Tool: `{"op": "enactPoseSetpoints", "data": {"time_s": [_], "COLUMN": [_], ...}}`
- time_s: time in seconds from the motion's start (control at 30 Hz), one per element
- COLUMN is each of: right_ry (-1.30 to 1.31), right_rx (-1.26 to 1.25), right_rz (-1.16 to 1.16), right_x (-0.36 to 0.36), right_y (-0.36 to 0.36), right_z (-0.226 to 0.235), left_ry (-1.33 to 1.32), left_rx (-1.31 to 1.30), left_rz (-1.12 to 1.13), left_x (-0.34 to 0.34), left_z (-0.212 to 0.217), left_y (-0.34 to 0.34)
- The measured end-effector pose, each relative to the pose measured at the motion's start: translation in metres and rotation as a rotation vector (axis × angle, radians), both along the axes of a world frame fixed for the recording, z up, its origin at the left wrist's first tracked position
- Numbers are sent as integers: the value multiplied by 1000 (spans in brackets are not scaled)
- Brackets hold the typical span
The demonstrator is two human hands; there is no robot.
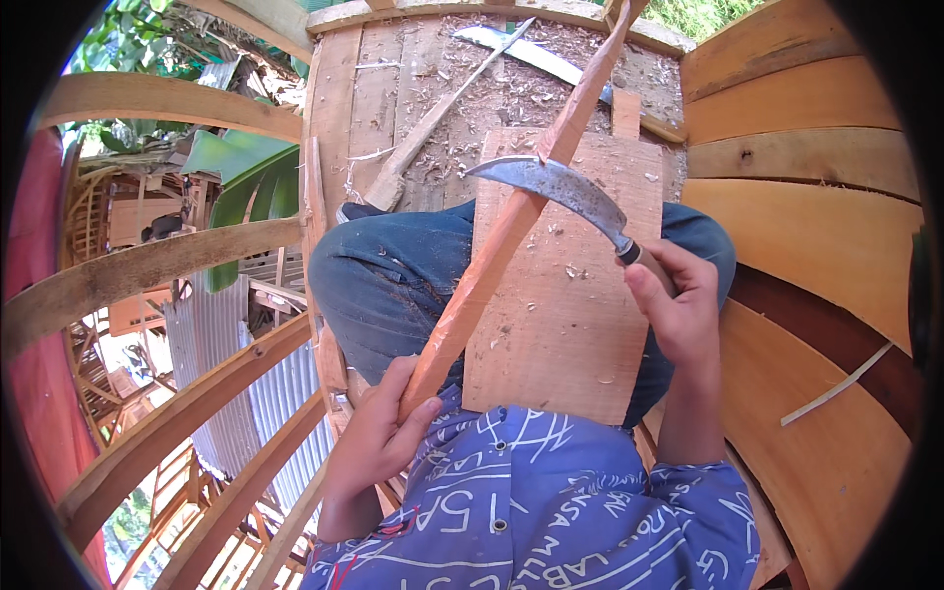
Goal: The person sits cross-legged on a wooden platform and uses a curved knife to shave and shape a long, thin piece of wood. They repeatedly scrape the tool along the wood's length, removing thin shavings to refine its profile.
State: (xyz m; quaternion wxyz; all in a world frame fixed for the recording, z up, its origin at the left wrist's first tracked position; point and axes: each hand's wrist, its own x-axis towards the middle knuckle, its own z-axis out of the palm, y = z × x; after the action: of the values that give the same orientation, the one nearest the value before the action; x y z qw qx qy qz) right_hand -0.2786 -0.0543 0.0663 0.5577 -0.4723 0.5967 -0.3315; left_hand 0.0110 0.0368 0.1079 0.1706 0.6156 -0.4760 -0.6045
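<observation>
One curved knife (pixel 570 187), one wooden stick (pixel 480 285)
Left hand (pixel 382 425) clasps the stick's near end; right hand (pixel 680 300) grips the knife's handle (pixel 656 269), blade crossing mid-stick.

head view: left fisheye of a head-worn pair | looks down, forward over the lap (pixel 388 270) | close above left hand (pixel 386 425) and right hand (pixel 680 300); shirt (pixel 560 511) near, plank floor (pixel 369 108) far | spans left rails (pixel 177 96) to right wall (pixel 801 231)
</observation>
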Motion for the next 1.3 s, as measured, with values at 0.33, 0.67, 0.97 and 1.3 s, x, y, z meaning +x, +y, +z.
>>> {"op": "enactPoseSetpoints", "data": {"time_s": [0.33, 0.67, 0.97, 1.3], "right_ry": [346, -1, -65, 42], "right_rx": [-543, -44, -181, -267], "right_rz": [-385, -81, 74, -13], "right_x": [0, 3, -19, -9], "right_y": [-9, 2, 8, -9], "right_z": [-9, 5, -108, -63], "left_ry": [214, -32, 73, 112], "left_rx": [120, -53, -271, -185], "left_rz": [-51, -79, -137, -123], "left_x": [4, -8, -1, 16], "left_z": [12, 0, -103, -73], "left_y": [-2, -14, -1, -2]}}
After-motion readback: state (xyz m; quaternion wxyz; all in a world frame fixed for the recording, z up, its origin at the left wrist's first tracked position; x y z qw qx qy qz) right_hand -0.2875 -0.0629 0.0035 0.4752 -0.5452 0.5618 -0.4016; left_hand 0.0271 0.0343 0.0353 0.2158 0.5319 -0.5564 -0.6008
